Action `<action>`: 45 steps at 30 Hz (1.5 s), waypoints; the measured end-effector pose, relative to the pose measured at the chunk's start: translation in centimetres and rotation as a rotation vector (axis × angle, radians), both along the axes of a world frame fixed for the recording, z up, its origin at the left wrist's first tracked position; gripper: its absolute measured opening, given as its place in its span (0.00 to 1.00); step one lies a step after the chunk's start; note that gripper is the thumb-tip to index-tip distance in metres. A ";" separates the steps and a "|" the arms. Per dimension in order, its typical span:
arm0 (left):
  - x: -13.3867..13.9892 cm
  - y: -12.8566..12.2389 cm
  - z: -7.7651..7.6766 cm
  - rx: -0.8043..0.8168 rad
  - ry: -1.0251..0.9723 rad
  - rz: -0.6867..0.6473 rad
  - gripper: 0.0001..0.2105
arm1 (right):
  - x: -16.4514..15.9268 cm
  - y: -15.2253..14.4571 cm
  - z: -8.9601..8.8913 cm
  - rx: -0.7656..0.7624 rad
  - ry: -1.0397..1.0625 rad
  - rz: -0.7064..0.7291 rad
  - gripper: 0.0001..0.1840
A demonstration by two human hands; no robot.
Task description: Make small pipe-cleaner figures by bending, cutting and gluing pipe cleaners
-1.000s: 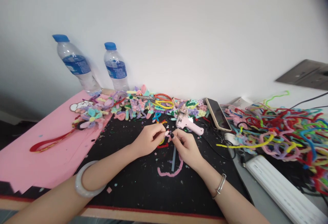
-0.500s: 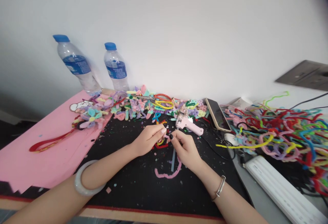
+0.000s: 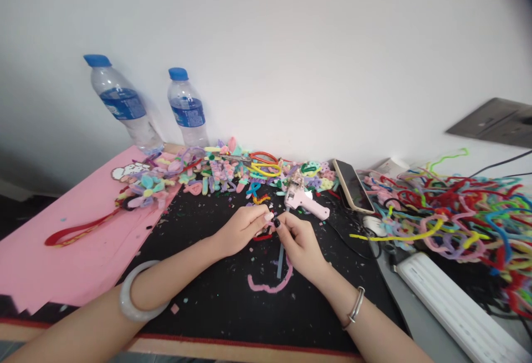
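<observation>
My left hand (image 3: 245, 229) and my right hand (image 3: 300, 241) meet over the black mat (image 3: 216, 302), fingertips pinched together. Between them is a pink pipe cleaner (image 3: 270, 288); its loose end hangs below my right hand and curls left over the mat. Just what sits between the fingertips is partly hidden. A clear glue stick (image 3: 280, 263) pokes out beneath my right hand, behind the pink curl. Beyond my hands lies a pink hot glue gun (image 3: 306, 202). Small red and yellow pipe cleaner pieces (image 3: 261, 200) lie close to my fingers.
Pastel pipe cleaner shapes (image 3: 220, 174) line the wall, with scissors (image 3: 266, 164) on top. Two water bottles (image 3: 189, 108) stand at back left, above pink paper (image 3: 83, 257). To the right are a phone (image 3: 353, 185), a pipe cleaner heap (image 3: 457, 213) and a white power strip (image 3: 453, 302).
My left hand has shifted slightly right, its fingertips closer to those of the right. The hanging pink end has swung a little left and down.
</observation>
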State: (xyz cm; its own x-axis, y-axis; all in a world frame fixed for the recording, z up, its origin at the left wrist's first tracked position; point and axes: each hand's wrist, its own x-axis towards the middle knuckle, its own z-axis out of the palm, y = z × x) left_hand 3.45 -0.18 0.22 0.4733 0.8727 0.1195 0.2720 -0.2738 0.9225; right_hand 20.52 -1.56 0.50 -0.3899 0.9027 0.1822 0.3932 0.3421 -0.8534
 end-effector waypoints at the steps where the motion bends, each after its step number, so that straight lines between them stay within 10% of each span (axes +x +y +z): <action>1: 0.0 0.0 0.0 0.006 -0.001 0.005 0.17 | 0.0 0.0 0.0 -0.001 0.001 -0.001 0.12; 45: 0.1 0.0 0.2 0.247 0.083 0.150 0.16 | 0.0 0.2 -0.1 0.006 0.013 -0.046 0.13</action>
State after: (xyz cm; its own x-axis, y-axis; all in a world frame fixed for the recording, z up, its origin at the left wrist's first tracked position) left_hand 3.50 -0.19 0.40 0.3587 0.8828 0.3034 0.3980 -0.4387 0.8057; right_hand 20.50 -1.35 0.37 -0.3452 0.9185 0.1926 0.3976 0.3291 -0.8565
